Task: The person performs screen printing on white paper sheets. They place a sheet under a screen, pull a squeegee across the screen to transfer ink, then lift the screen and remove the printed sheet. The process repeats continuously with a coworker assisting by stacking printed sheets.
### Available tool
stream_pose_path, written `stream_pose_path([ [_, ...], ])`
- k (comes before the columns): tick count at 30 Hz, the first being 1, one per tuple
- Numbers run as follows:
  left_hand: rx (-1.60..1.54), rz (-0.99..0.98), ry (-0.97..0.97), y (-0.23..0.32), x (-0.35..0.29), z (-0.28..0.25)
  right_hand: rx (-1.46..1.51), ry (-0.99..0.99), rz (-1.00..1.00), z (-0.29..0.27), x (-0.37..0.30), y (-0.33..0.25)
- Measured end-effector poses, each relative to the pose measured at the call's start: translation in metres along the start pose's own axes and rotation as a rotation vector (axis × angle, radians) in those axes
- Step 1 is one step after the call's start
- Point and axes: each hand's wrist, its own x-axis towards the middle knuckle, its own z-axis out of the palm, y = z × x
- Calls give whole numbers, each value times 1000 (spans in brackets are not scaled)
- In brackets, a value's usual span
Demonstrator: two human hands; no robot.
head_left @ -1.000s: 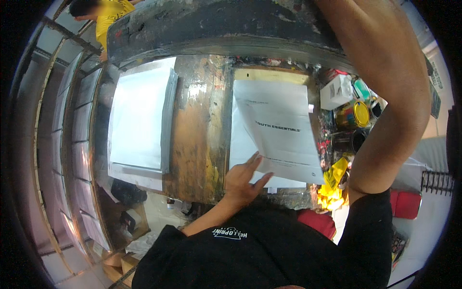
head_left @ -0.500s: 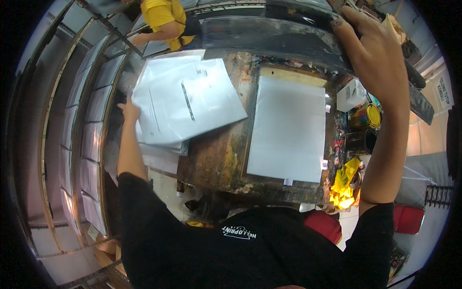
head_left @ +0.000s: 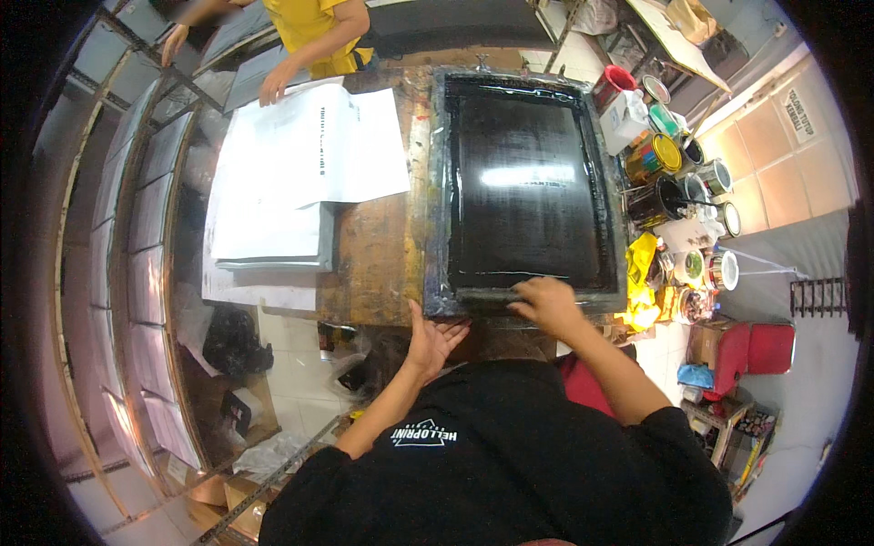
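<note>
A printing screen with a worn dark frame and a black, wet-looking inner surface lies flat on the table before me. My right hand is closed over its near edge, fingers curled onto the frame. My left hand is at the near left corner of the frame, palm up with fingers spread, holding nothing. To the left, a thick stack of white sheets has a loose printed sheet lying askew on it. Whatever lies under the screen is hidden.
A person in yellow stands at the far left, one hand at the stack. Paint cans, jars and a yellow crumpled wrapper crowd the table's right side. Racks of sheets line the left; a red chair stands right.
The raised screen has come down flat over the white sheet on the table. My right hand moved nearer with it; my left hand left the stack. The person in yellow now reaches toward the stack.
</note>
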Motion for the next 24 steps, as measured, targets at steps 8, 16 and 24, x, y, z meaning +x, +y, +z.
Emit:
stream_pose_path([
  [8, 39, -196, 318, -11, 32, -11, -196, 240, -100, 48, 90, 62],
  [16, -11, -230, 465, -5, 15, 11, -254, 328, -102, -51, 371, 206],
  [24, 83, -13, 500, -23, -7, 11, -321, 348, -120, -72, 386, 211],
])
